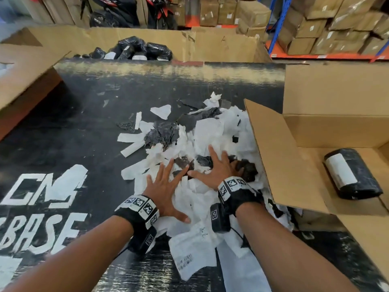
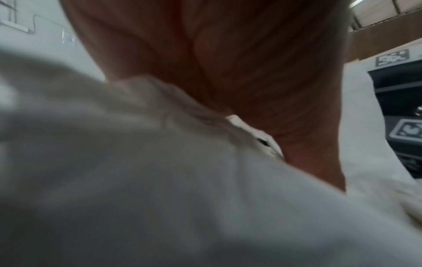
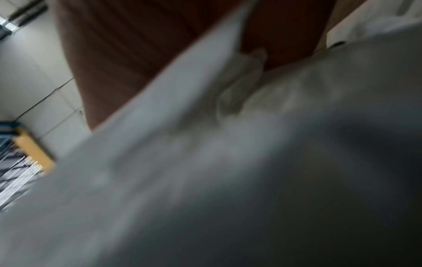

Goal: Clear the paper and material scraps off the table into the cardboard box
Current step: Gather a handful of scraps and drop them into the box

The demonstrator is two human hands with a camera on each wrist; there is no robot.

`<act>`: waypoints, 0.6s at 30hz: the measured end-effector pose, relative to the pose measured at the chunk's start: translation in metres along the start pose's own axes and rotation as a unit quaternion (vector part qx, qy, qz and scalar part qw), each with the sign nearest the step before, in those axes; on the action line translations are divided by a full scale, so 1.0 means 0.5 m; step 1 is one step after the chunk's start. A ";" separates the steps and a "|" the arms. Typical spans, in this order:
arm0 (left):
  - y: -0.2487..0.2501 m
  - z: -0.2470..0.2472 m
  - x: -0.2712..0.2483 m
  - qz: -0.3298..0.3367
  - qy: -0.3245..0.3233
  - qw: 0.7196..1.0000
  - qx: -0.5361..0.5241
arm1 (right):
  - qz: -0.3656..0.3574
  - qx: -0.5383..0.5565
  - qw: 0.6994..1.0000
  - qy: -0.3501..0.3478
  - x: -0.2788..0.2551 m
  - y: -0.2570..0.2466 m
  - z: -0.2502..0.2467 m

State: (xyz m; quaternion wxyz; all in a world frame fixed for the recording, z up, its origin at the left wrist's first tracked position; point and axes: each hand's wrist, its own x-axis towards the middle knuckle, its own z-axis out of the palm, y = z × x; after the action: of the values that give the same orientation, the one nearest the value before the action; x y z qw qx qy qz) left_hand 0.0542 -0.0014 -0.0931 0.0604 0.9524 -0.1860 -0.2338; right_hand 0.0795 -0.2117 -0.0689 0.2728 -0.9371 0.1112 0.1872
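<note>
A heap of white paper scraps (image 1: pixel 212 131) mixed with crumpled black material scraps (image 1: pixel 162 133) lies on the black table (image 1: pixel 88 127), piled against the flap (image 1: pixel 277 157) of an open cardboard box (image 1: pixel 336 133) at the right. My left hand (image 1: pixel 166 186) lies flat on the heap with fingers spread. My right hand (image 1: pixel 219 167) presses beside it, fingers spread over white paper and a black scrap (image 1: pixel 248 167). Both wrist views are blurred; each shows a palm (image 2: pixel 239 63) (image 3: pixel 137 54) against white paper (image 2: pixel 160 180) (image 3: pixel 182 162).
A black wrapped parcel with a white label (image 1: pixel 351 173) lies inside the box. Loose scraps (image 1: pixel 162 111) are scattered further out on the table. A large cardboard bin with black parcels (image 1: pixel 134 49) stands behind the table; another cardboard sheet (image 1: pixel 23 76) is at the left. Shelves of cartons (image 1: pixel 328 26) rise at the back right.
</note>
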 end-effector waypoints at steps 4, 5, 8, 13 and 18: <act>-0.034 0.009 0.006 0.014 0.016 1.000 0.005 | -0.045 -0.085 0.995 -0.019 -0.038 -0.014 0.043; -0.045 0.003 0.003 0.015 0.008 1.000 0.010 | -0.056 -0.082 0.995 -0.018 -0.047 -0.020 0.045; -0.070 -0.053 -0.021 0.018 0.000 0.999 0.040 | -0.095 -0.071 0.992 0.051 -0.064 -0.032 0.023; -0.094 -0.207 -0.051 0.019 0.127 0.990 -0.057 | -0.039 -0.008 0.976 0.213 -0.043 -0.027 -0.061; -0.130 -0.230 0.062 -0.029 0.195 0.975 -0.098 | 0.129 0.064 0.977 0.154 0.005 0.001 -0.116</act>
State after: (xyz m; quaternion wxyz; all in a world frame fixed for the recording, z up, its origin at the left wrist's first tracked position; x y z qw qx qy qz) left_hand 0.1548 0.0501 -0.0178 0.1819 0.9741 -0.1193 -0.0621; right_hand 0.0985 -0.2445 -0.0250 0.2856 -0.9129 0.2840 0.0665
